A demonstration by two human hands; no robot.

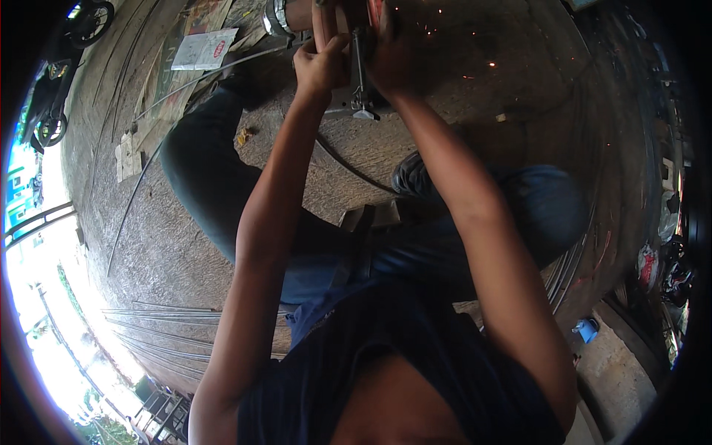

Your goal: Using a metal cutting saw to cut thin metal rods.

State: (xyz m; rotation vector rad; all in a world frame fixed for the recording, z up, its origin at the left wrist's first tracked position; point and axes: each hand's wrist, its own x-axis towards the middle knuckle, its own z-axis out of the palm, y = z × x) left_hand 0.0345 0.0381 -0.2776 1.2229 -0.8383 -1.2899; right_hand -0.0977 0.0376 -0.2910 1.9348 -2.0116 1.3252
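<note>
At the top edge, both my hands are at a machine with a reddish-brown cylindrical body point(300, 15) and a silver ring point(277, 16). My left hand point(323, 68) is closed, its fingers reaching up beside the body; what they grip is not clear. My right hand point(387, 63) lies in shadow beside a red part, closed, its fingertips partly cut off by the frame. Between my wrists a metal screw rod point(360, 70) with a crosswise end hangs toward me. Orange sparks point(492, 64) fly over the floor to the right of the hands.
My bent legs point(215, 170) frame the work on the rough concrete floor point(178, 252). Thin metal rods point(163, 315) lie at left, and a dark cable point(348, 165) curves between my legs. A white packet point(204, 50) lies upper left. A blue cup point(586, 330) stands at right.
</note>
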